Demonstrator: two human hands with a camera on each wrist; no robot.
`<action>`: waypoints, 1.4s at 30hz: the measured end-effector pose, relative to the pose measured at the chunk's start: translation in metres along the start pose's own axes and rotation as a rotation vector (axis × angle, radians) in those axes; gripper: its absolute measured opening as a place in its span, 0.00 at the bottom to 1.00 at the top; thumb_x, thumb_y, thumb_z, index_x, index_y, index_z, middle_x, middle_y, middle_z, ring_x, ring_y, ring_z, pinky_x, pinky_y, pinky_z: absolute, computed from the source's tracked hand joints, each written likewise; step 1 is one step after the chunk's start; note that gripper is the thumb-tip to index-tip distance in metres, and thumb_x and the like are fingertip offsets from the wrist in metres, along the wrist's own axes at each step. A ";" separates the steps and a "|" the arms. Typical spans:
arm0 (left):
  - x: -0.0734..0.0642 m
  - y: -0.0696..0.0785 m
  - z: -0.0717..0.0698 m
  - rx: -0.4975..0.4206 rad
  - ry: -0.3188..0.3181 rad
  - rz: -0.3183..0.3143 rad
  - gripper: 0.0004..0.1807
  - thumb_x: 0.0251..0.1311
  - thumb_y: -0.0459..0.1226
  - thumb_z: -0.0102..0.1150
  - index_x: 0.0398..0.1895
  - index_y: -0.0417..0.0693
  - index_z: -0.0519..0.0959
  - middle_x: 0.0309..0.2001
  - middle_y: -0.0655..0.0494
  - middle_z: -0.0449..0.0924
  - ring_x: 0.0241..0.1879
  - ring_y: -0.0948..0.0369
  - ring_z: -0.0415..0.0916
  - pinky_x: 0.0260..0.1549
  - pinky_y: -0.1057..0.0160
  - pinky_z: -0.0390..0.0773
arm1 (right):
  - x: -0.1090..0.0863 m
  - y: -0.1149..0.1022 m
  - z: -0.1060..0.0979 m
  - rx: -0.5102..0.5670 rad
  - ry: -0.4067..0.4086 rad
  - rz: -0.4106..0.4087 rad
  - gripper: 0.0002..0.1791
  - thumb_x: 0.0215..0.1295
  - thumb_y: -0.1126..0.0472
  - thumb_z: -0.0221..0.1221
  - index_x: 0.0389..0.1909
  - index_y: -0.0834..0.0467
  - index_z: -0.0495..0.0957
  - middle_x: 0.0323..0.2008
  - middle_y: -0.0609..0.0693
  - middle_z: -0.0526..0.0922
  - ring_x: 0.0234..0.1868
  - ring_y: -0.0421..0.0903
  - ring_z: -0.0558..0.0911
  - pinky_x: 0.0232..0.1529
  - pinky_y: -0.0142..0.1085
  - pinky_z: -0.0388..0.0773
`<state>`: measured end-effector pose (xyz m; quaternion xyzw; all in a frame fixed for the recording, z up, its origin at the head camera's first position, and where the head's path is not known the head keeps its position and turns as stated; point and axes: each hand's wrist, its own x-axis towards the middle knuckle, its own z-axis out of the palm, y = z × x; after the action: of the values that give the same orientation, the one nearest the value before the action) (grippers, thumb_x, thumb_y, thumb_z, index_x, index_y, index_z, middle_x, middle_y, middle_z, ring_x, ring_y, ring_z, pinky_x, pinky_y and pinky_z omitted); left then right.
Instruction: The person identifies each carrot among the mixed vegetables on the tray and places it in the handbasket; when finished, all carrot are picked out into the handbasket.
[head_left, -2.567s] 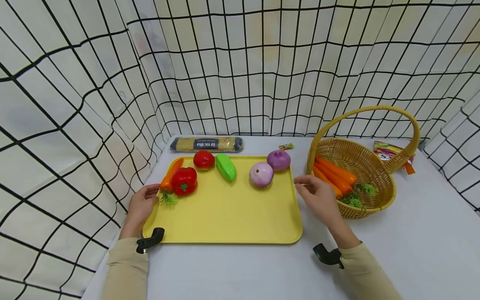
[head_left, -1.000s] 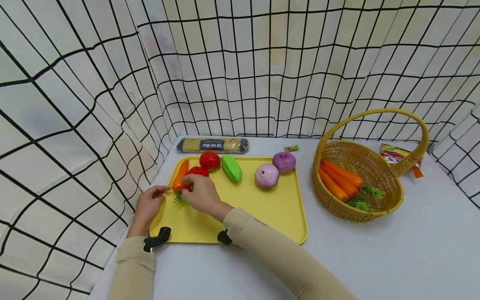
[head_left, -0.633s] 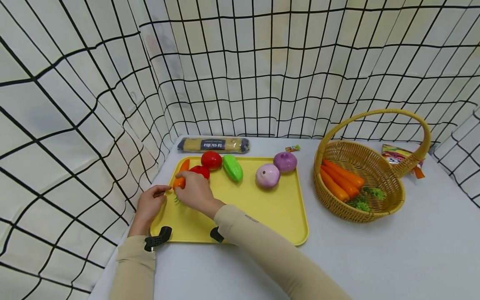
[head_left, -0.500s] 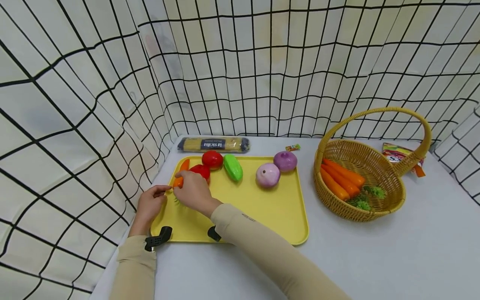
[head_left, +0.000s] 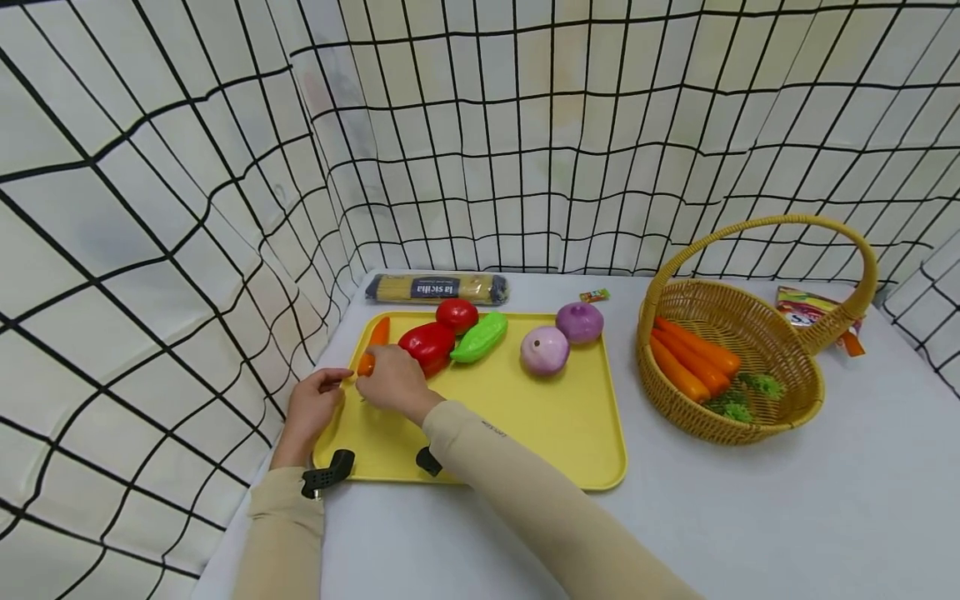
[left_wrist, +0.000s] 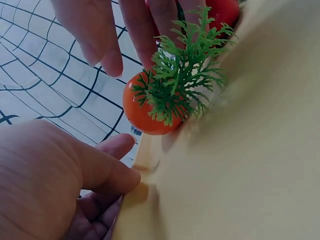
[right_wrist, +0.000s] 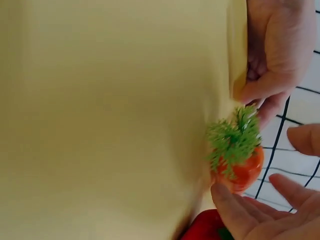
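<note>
In the head view, my left hand (head_left: pixel 311 408) pinches the left rim of the yellow tray (head_left: pixel 510 437), thumb on top. My right hand (head_left: pixel 393 382) reaches across over an orange carrot (head_left: pixel 381 332) at the tray's left edge. In the right wrist view its fingers (right_wrist: pixel 232 207) extend between the carrot (right_wrist: pixel 245 172) and the red bell pepper (right_wrist: pixel 202 229), the thumb standing apart. The carrot's leafy top (left_wrist: pixel 180 75) faces the left wrist camera. Beside the red bell pepper (head_left: pixel 427 347) lie a tomato (head_left: pixel 457 316) and a bumpy green vegetable (head_left: pixel 480 337).
Two purple onions (head_left: pixel 544 350) sit on the tray's right part. Right of it stands a wicker basket (head_left: pixel 731 425) with several carrots (head_left: pixel 697 354). Behind are a spaghetti pack (head_left: pixel 438 288), a small wrapper (head_left: pixel 595 295) and a snack bag (head_left: pixel 813 308). Black netting surrounds the table.
My right hand has come from beside the basket to the carrot. The pepper and tomato have shifted right, and the green vegetable has turned. My left hand stays at the tray's rim.
</note>
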<state>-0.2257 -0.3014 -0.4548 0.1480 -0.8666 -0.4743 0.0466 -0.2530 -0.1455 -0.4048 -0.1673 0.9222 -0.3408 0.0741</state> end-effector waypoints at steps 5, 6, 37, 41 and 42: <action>0.001 0.001 0.000 0.003 0.002 0.009 0.19 0.65 0.27 0.46 0.57 0.38 0.76 0.55 0.41 0.74 0.49 0.54 0.68 0.41 0.68 0.68 | 0.004 0.006 0.001 -0.012 -0.026 -0.050 0.30 0.60 0.49 0.64 0.64 0.51 0.74 0.47 0.45 0.79 0.41 0.41 0.73 0.43 0.30 0.76; 0.001 0.002 0.000 0.002 0.004 0.012 0.19 0.65 0.27 0.46 0.57 0.38 0.76 0.55 0.41 0.74 0.49 0.54 0.68 0.41 0.67 0.68 | 0.004 0.007 0.001 -0.014 -0.031 -0.062 0.30 0.61 0.49 0.64 0.64 0.51 0.74 0.48 0.46 0.78 0.42 0.41 0.73 0.45 0.30 0.76; 0.002 0.004 0.003 0.016 0.003 0.000 0.18 0.66 0.27 0.46 0.57 0.39 0.77 0.57 0.42 0.74 0.51 0.52 0.68 0.45 0.62 0.68 | -0.006 0.038 -0.004 0.263 0.091 0.107 0.08 0.54 0.58 0.71 0.31 0.50 0.81 0.34 0.44 0.81 0.36 0.43 0.73 0.36 0.31 0.70; 0.001 0.001 0.001 0.012 0.004 0.002 0.18 0.66 0.27 0.47 0.57 0.39 0.77 0.57 0.42 0.74 0.51 0.52 0.69 0.44 0.62 0.69 | -0.007 0.037 -0.004 0.268 0.087 0.146 0.08 0.54 0.58 0.71 0.28 0.49 0.79 0.31 0.44 0.79 0.33 0.43 0.72 0.33 0.31 0.71; 0.001 0.000 0.000 0.012 0.005 -0.001 0.18 0.66 0.27 0.47 0.57 0.39 0.77 0.57 0.42 0.74 0.51 0.53 0.69 0.44 0.63 0.69 | -0.008 0.037 -0.004 0.264 0.090 0.148 0.08 0.54 0.59 0.71 0.27 0.49 0.79 0.30 0.44 0.79 0.33 0.43 0.72 0.33 0.31 0.71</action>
<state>-0.2264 -0.3012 -0.4550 0.1498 -0.8693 -0.4687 0.0475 -0.2562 -0.1146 -0.4258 -0.0722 0.8815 -0.4599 0.0793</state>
